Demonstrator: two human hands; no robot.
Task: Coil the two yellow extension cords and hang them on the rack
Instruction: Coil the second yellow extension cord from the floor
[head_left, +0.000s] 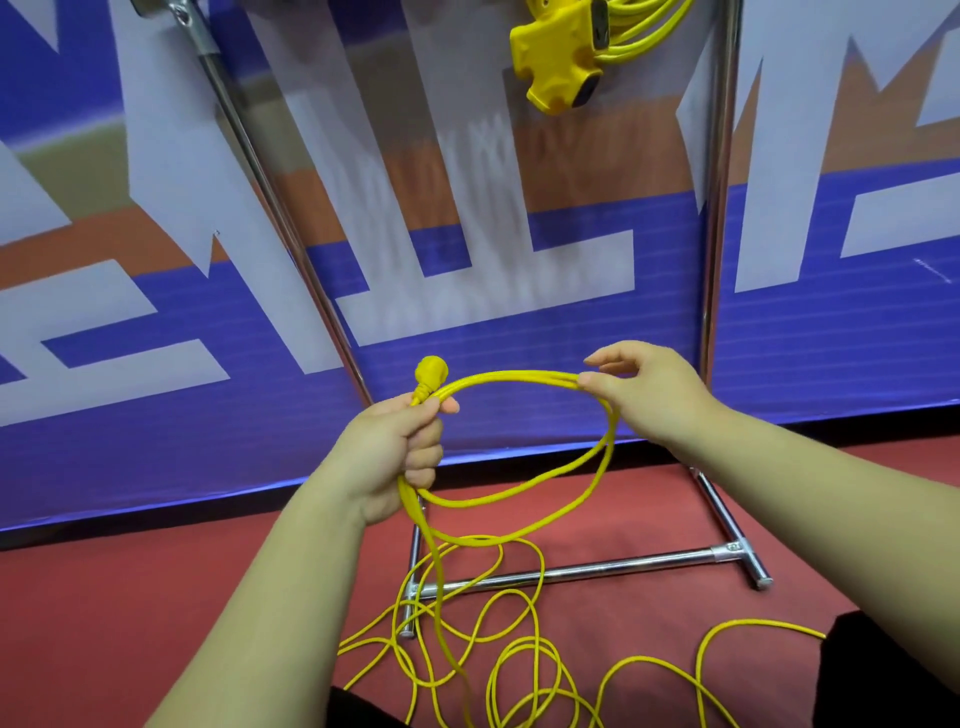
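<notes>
Our left hand (400, 457) grips the yellow cord (519, 375) loops just below the plug (431, 373). Our right hand (644, 395) pinches the loop's far side. Slack lies tangled on the floor (156, 597) across the rack (719, 208) base. We judge the cord light, limp and springy, so we clamp all loops together at one point.

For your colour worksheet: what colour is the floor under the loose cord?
The floor is red, clearest in the head view.

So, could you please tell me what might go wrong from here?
The loose cord lies in overlapping loops across the rack base; pulling it up may knot or snag it. The right hand only pinches the coil, so loops held by the left hand could slip apart.
</notes>
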